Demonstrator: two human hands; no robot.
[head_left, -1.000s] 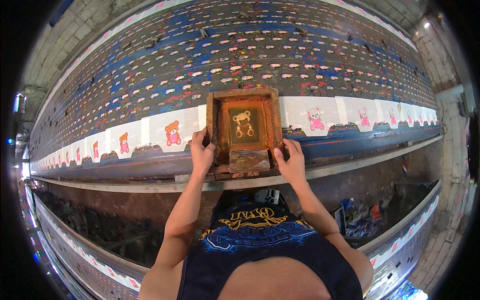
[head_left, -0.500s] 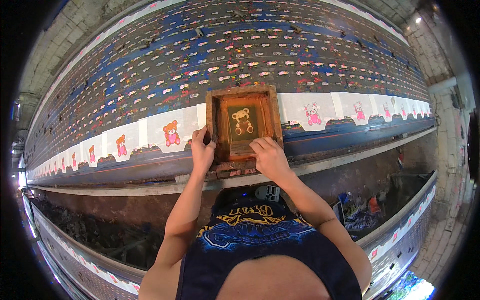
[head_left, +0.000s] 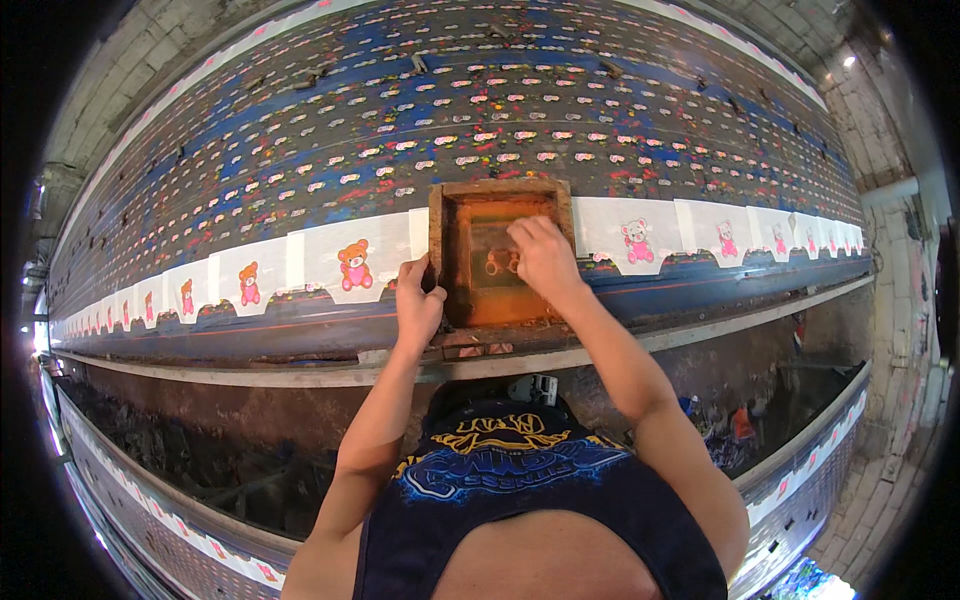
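Observation:
A wooden screen-printing frame (head_left: 500, 187) lies in front of me over the row of white cloth pieces, its inside stained orange. Within it shows a bear-shaped stencil (head_left: 500, 262), its upper part covered. My left hand (head_left: 420, 305) grips the frame's left side near its lower corner. Inside the frame, my right hand (head_left: 548, 262) is closed with its fingertips low over the upper part of the mesh. Whatever it pinches is hidden under the fingers. Left of the frame, the nearest piece bears an orange and pink bear print (head_left: 355, 265); to the right, a bear print (head_left: 637, 240) has only pink and grey.
The long printing table (head_left: 300, 150) is dark and paint-spotted, with rows of small pale marks. A rail (head_left: 640, 335) runs along its near edge. Behind me stands another table with printed cloth pieces (head_left: 215, 548). Colourful clutter (head_left: 740, 425) lies low on the right.
My right hand has moved up inside the frame, from its lower edge to the upper part of the mesh. The left hand keeps its grip. The whole view has shifted slightly.

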